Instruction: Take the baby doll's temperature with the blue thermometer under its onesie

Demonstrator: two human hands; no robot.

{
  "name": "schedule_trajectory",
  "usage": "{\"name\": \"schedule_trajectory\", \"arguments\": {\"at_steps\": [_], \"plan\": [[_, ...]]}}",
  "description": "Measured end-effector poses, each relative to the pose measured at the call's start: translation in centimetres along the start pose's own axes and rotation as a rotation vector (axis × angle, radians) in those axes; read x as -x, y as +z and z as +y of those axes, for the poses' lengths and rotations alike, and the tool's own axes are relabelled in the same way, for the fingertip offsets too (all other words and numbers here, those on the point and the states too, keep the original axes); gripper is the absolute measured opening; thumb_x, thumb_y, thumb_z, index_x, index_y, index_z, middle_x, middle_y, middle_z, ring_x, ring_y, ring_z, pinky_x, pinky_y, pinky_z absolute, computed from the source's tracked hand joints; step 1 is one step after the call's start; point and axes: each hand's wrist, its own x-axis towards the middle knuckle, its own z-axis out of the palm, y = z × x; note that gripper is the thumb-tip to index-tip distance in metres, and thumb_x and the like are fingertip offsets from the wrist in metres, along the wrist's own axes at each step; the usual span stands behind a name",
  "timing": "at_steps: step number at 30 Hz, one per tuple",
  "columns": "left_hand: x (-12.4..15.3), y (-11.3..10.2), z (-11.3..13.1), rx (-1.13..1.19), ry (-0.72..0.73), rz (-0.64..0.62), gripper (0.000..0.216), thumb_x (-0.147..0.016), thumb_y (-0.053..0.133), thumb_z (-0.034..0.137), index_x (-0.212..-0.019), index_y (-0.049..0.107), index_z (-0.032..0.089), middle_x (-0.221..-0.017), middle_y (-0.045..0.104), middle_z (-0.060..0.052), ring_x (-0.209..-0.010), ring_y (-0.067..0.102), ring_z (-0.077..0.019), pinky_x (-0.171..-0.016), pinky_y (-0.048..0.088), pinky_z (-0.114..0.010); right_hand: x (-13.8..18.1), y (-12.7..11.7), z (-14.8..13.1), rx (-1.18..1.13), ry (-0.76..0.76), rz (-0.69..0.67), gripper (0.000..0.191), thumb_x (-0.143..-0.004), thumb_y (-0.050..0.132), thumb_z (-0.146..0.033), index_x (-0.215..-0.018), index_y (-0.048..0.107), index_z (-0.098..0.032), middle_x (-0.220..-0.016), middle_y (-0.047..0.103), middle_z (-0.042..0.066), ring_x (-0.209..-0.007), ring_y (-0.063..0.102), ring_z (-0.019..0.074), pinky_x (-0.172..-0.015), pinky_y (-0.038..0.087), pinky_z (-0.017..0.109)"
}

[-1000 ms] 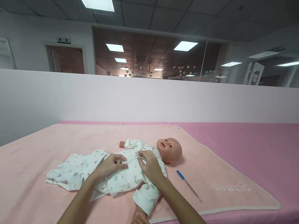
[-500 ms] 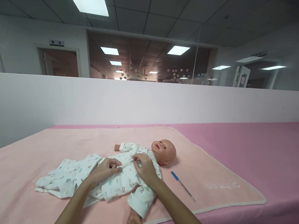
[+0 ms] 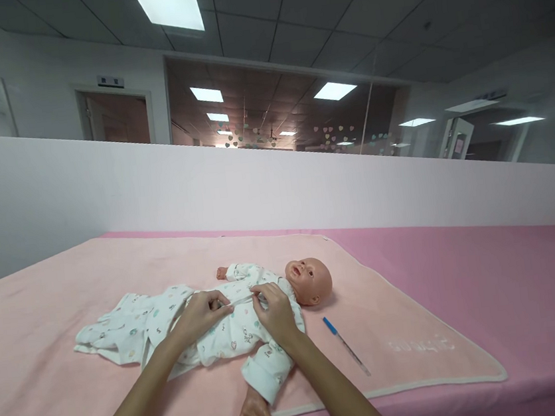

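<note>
Both my left hand (image 3: 200,313) and right hand (image 3: 273,308) pinch the doll's romper (image 3: 230,323) placket; a hard tug could tear it open

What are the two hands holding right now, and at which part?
Both pinch the doll's printed romper along its front opening at the chest: left hand on the lower stretch, right hand nearer the collar. The doll lies on the pink blanket.

Pink table (image 3: 517,287) under peach blanket (image 3: 47,341); doll (image 3: 250,318), pen (image 3: 346,346) on blanket
</note>
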Motion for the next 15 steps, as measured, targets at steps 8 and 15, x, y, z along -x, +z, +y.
{"name": "schedule_trajectory", "arguments": {"at_steps": [8, 15], "plan": [[0.36, 0.73, -0.51, -0.152, 0.055, 0.035, 0.03, -0.078, 0.038, 0.045, -0.075, 0.05, 0.018, -0.051, 0.035, 0.004, -0.049, 0.034, -0.0106, -0.049, 0.02, -0.021, -0.1, -0.07, -0.14, 0.012, -0.004, -0.015, 0.021, -0.074, 0.043, -0.008, -0.085, 0.059, -0.018, -0.077, 0.06, 0.003, -0.076, 0.052, 0.0166, -0.07, 0.041, 0.028], [0.52, 0.57, -0.35, -0.152, 0.088, 0.056, 0.033, -0.078, 0.041, 0.049, -0.072, 0.052, 0.018, -0.05, 0.035, 0.004, -0.048, 0.034, -0.0099, -0.049, 0.021, -0.02, -0.08, -0.08, -0.07, 0.001, 0.001, -0.032, 0.02, -0.074, 0.044, -0.008, -0.083, 0.058, -0.018, -0.077, 0.06, 0.003, -0.077, 0.051, 0.0163, -0.07, 0.042, 0.028]]}}
